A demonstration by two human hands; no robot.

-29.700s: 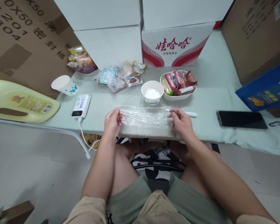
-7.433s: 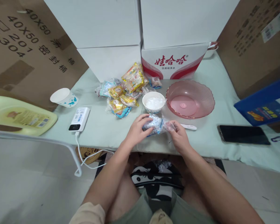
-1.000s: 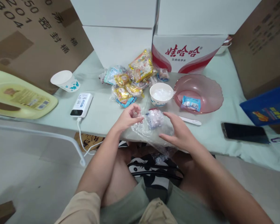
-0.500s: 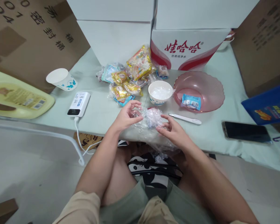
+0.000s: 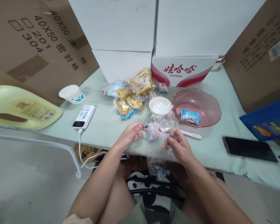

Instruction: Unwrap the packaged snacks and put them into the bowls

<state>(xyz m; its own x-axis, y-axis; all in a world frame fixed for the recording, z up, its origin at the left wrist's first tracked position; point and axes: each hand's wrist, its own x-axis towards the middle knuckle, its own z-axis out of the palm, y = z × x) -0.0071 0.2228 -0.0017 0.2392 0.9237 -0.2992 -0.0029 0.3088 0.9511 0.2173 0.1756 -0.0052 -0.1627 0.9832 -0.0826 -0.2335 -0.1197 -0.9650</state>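
At the front of the table lies a small pinkish-white and blue packet (image 5: 154, 131), partly covered by clear plastic wrap (image 5: 159, 168) that hangs over the edge towards my lap. My left hand (image 5: 132, 134) comes in from the left, its thumb and forefinger closed on the packet's blue corner. On the other side, my right hand (image 5: 177, 143) pinches the clear wrap, its fingers curled. Just beyond the packet stands a white paper bowl (image 5: 160, 105) with clear plastic inside. A white-handled knife (image 5: 191, 134) lies partly behind my right hand.
A pink glass bowl (image 5: 210, 107) holds a blue snack packet (image 5: 190, 116). Several wrapped snacks (image 5: 130, 99) are heaped before white cartons (image 5: 123, 65). A paper cup (image 5: 72, 94), power bank (image 5: 84, 116) and yellow jug (image 5: 25, 109) stand left; a phone (image 5: 249, 149) lies right.
My view has tilted up. Both hands, apart around the packet before, have closed: the left on its blue corner, the right on the clear wrap.
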